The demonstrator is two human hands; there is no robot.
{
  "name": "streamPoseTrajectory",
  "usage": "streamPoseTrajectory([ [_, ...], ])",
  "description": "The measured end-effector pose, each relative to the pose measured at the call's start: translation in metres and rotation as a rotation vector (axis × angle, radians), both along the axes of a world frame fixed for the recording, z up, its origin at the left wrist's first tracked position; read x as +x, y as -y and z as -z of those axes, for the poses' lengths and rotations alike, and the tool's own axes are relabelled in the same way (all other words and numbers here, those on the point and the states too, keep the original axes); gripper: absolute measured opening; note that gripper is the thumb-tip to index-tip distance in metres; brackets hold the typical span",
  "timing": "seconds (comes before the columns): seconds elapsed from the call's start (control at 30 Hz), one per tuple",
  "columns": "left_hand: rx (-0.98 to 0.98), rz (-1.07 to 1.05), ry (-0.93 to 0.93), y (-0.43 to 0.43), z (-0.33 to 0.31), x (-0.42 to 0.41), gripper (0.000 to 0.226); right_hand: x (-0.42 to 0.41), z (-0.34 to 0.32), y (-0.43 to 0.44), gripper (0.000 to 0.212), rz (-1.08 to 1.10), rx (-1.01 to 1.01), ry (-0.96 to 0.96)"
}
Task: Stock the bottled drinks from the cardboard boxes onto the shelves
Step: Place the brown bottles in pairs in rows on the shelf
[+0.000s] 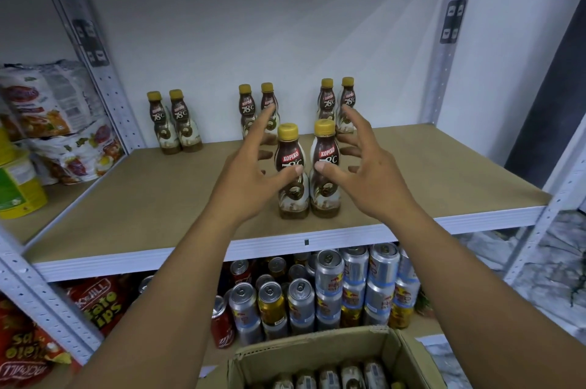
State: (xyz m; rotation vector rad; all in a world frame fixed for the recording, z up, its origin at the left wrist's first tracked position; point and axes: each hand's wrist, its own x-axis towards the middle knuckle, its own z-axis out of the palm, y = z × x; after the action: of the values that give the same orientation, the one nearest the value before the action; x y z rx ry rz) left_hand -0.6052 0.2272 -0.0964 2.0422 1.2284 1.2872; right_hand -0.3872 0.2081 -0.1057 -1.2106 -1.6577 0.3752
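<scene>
Two brown coffee bottles with yellow caps stand side by side near the front of the wooden shelf: the left front bottle and the right front bottle. My left hand and my right hand flank them with fingers spread. Each thumb tip touches its bottle's label, and neither hand grips anything. Three more pairs of the same bottles stand along the back wall: a left pair, a middle pair and a right pair. The open cardboard box below holds several bottles.
Stacked drink cans fill the shelf underneath. Red chip bags lie at the lower left. Snack packs and a yellow container sit on the neighbouring shelf at left. Metal uprights frame the bay.
</scene>
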Motion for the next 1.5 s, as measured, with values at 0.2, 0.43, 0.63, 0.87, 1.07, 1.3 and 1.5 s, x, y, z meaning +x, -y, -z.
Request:
streamPoseTrajectory([
  [0.2, -0.025, 0.041, -0.116, 0.0, -0.004, 0.001, 0.091, 0.0, -0.002, -0.002, 0.09, 0.005, -0.003, 0.164],
  [0.43, -0.01, 0.022, -0.14, -0.001, -0.001, 0.001, 0.093, -0.001, 0.002, -0.003, 0.09, -0.001, 0.018, 0.156],
  [0.63, 0.008, 0.027, -0.13, -0.006, 0.003, 0.015, 0.091, 0.009, 0.004, -0.005, 0.092, 0.046, 0.05, 0.195],
  [0.87, 0.039, 0.135, -0.128, -0.041, 0.006, 0.078, 0.09, 0.071, 0.003, -0.024, 0.093, 0.126, -0.005, 0.188],
  [1.07, 0.07, 0.174, -0.132, -0.1, 0.012, 0.16, 0.092, 0.147, -0.001, -0.07, 0.091, 0.182, -0.071, 0.188],
  [1.3, 0.129, 0.156, -0.164, -0.181, 0.014, 0.243, 0.091, 0.222, -0.002, -0.148, 0.087, 0.223, -0.093, 0.204],
  [1.5, 0.115, 0.128, -0.178, -0.248, 0.013, 0.286, 0.092, 0.265, -0.002, -0.219, 0.088, 0.251, -0.064, 0.242],
])
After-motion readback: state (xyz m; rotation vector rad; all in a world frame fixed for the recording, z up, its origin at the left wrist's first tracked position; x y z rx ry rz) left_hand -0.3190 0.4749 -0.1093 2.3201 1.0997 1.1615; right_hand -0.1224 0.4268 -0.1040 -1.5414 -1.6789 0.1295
